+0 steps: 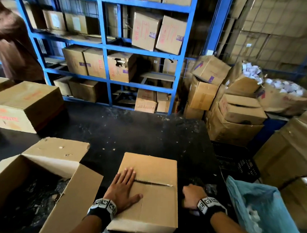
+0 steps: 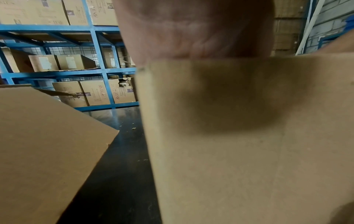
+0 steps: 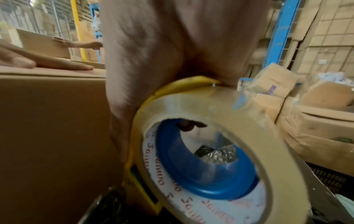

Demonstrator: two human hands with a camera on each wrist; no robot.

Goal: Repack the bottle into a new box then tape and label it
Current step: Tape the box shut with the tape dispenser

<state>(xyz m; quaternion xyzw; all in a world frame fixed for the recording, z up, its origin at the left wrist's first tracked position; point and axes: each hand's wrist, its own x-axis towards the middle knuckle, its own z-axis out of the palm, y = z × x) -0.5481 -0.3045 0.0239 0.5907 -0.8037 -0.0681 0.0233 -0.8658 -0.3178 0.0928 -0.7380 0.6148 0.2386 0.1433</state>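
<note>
The left hand [image 1: 123,187] lies flat, fingers straight, pinning the closed box [image 1: 150,192] on the desk [image 1: 148,134]; the bottle is not visible. The right hand [image 1: 192,196] grips the tape dispenser [image 3: 201,144] beside the box. It should start the tape past the box's edge and keep the flaps pressed together.

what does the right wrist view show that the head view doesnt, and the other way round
Only the right wrist view shows what the right hand grips: a yellow tape dispenser carrying a clear tape roll with a blue core, low beside the box's side.

Only the head view shows the closed brown cardboard box's untaped top seam, the open, flaps-up brown cardboard box to its left, and the blue plastic bag on the right.

Both show the closed box with the left hand lying flat on top.
</note>
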